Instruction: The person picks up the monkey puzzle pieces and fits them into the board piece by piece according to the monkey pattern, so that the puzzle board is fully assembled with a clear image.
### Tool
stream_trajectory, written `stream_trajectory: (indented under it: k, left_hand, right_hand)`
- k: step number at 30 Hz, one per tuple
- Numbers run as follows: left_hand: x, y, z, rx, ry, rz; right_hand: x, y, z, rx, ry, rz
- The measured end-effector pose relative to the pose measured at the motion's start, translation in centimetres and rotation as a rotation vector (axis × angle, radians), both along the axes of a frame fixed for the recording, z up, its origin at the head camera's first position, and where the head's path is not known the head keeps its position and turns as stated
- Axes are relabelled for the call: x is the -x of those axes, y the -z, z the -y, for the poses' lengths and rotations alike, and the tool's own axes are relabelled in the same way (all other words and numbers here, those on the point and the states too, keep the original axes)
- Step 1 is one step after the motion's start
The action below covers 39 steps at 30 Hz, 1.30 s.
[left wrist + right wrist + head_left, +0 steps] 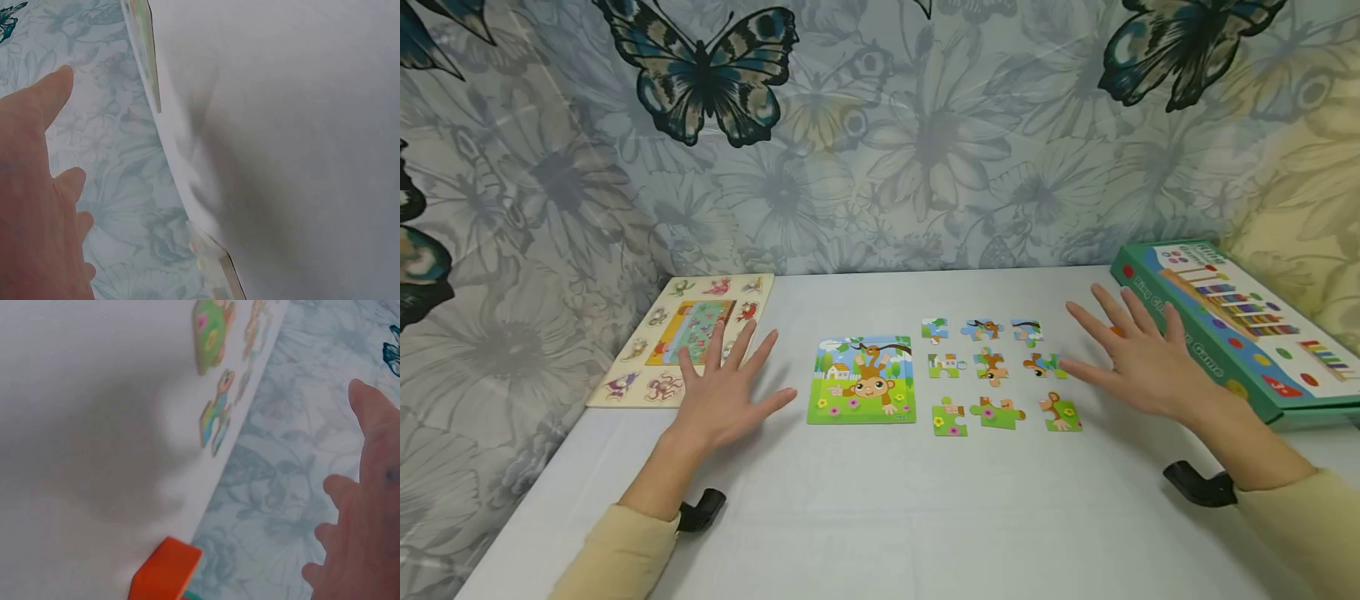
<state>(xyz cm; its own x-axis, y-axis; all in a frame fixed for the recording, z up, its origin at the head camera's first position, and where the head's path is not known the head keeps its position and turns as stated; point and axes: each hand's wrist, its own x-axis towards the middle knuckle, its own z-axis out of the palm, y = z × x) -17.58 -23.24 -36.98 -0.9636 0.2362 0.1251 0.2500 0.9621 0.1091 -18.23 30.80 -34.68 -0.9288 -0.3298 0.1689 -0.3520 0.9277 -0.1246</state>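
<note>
My left hand (718, 408) hovers over the white table with its fingers spread, holding nothing. It is nearest the cream board with small animal pictures, partly covering that board (632, 379) in the head view. To the right of this hand lies a square monkey picture (861, 379). Beside the picture, several loose jigsaw pieces (997, 414) lie apart in rows. My right hand (1150, 371), fingers also spread and holding nothing, is raised between those pieces and a green game box (1247, 367). Both wrist views show the hands above the surface, casting shadows.
An orange object (165, 569) shows low in the right wrist view, mostly hidden behind the right hand in the head view. A floral cloth with butterflies (910, 167) hangs behind the white table (910, 517).
</note>
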Motion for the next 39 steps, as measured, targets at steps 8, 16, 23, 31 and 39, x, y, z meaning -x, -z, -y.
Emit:
stream_trajectory:
  k: [8, 16, 23, 31, 39]
  left_hand:
    - [0.7, -0.1, -1.7, -0.018, 0.013, 0.017]
    - [1.9, 0.4, -3.5, -0.076, 0.044, 0.044]
    - [3.0, 0.8, -4.4, -0.155, 0.06, 0.09]
    - [4.4, 2.0, -4.1, -0.274, 0.14, 0.113]
    - [5.2, 3.3, -3.3, -0.33, 0.249, 0.148]
  right_hand:
    - [1.3, -1.1, 3.1, 0.001, -0.018, 0.038]
    - [3.7, -1.9, 6.1, 0.003, -0.053, 0.056]
    - [6.4, -2.2, 8.6, 0.022, -0.119, 0.083]
    - [8.6, -1.9, 11.2, 0.033, -0.172, 0.149]
    - [10.7, -0.4, 12.9, 0.149, -0.191, 0.3]
